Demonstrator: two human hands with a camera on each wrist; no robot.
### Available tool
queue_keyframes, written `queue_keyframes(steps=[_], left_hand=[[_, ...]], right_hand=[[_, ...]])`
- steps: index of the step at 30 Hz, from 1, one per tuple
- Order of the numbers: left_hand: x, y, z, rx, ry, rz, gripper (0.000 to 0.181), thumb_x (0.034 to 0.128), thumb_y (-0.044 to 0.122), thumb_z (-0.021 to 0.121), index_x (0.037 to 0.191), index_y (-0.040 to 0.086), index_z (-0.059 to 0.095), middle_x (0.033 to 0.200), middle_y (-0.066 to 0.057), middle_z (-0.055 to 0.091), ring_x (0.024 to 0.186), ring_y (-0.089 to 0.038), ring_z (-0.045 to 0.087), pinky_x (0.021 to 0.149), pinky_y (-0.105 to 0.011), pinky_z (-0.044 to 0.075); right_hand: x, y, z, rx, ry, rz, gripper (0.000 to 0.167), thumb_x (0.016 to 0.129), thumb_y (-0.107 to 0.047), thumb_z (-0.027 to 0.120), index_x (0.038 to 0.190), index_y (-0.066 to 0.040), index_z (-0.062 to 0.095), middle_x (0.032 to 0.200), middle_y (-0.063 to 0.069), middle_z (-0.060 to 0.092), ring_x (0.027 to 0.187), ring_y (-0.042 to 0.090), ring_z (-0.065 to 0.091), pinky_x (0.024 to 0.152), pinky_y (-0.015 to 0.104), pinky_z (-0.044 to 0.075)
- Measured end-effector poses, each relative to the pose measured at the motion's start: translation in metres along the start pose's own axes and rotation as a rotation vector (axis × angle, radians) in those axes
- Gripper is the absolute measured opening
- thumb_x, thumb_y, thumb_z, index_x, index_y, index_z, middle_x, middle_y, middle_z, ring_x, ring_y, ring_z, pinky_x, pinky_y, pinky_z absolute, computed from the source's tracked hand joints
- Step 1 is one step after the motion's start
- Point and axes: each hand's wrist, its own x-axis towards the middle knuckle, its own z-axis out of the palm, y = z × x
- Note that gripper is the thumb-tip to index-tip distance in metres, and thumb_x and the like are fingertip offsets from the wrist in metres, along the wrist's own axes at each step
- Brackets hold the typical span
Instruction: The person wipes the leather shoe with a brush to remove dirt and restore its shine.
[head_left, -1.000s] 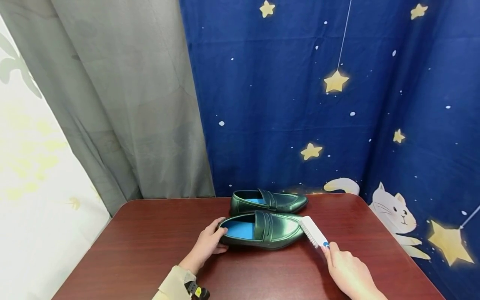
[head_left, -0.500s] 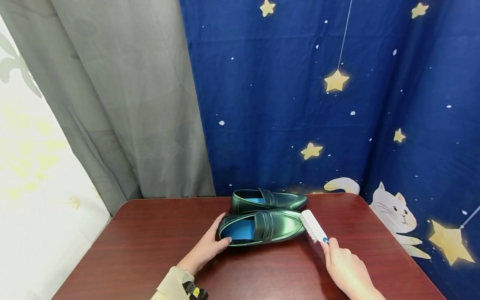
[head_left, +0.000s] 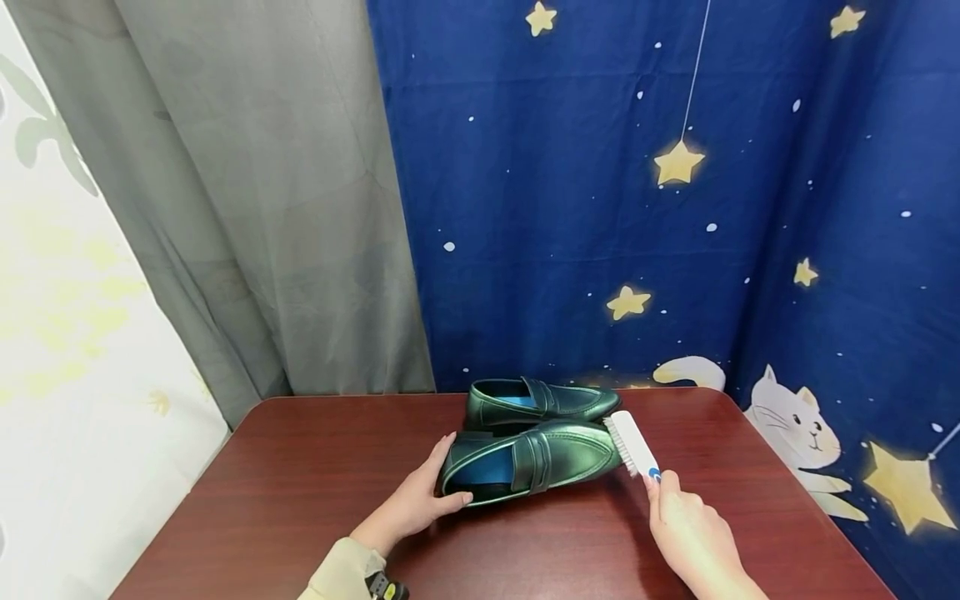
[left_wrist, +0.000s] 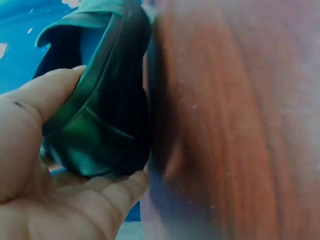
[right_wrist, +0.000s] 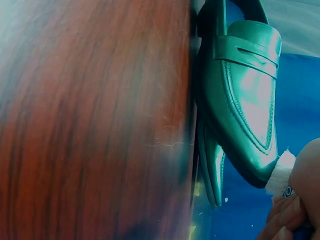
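Observation:
In the head view a dark green metallic loafer with a blue insole is tilted, its opening turned toward me. My left hand holds its heel; in the left wrist view the thumb lies over the collar, with fingers beneath the heel. My right hand grips the handle of a white scrubbing brush, whose bristles touch the loafer's toe in the head view. The right wrist view shows the brush at the toe too. A matching second loafer rests just behind.
Both shoes are on a reddish-brown wooden table with rounded far corners. A grey curtain and a blue star-patterned curtain hang right behind its far edge.
The held loafer has rolled so its opening faces me more, its toe swinging slightly away. The left thumb moved from inside the collar to its near rim. The brush shifted slightly farther away with the toe.

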Motion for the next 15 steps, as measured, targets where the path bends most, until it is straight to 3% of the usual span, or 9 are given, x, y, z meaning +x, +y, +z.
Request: queue_keyframes(steps=[8, 15], left_hand=[[-0.0044, 0.0010, 0.0116, 0.111, 0.003, 0.007, 0.108, 0.0871, 0.038, 0.080, 0.164, 0.013, 0.008, 0.170, -0.020, 0.006, 0.152, -0.039, 0.024, 0.116, -0.061, 0.031], [-0.0055, -0.0012, 0.0021, 0.102, -0.017, 0.030, 0.105, 0.0869, 0.047, 0.077, 0.163, 0.011, 0.015, 0.169, -0.021, 0.010, 0.152, -0.042, 0.024, 0.115, -0.063, 0.030]], right_hand=[[0.0010, -0.0026, -0.0019, -0.005, -0.007, 0.004, 0.037, 0.108, -0.035, 0.044, 0.090, -0.003, 0.047, 0.065, 0.019, 0.061, 0.057, 0.041, 0.062, 0.047, 0.052, 0.042], [0.0017, -0.0063, -0.0029, -0.003, -0.004, 0.000, 0.036, 0.107, -0.035, 0.045, 0.091, -0.002, 0.049, 0.065, 0.019, 0.061, 0.057, 0.041, 0.062, 0.047, 0.051, 0.042]])
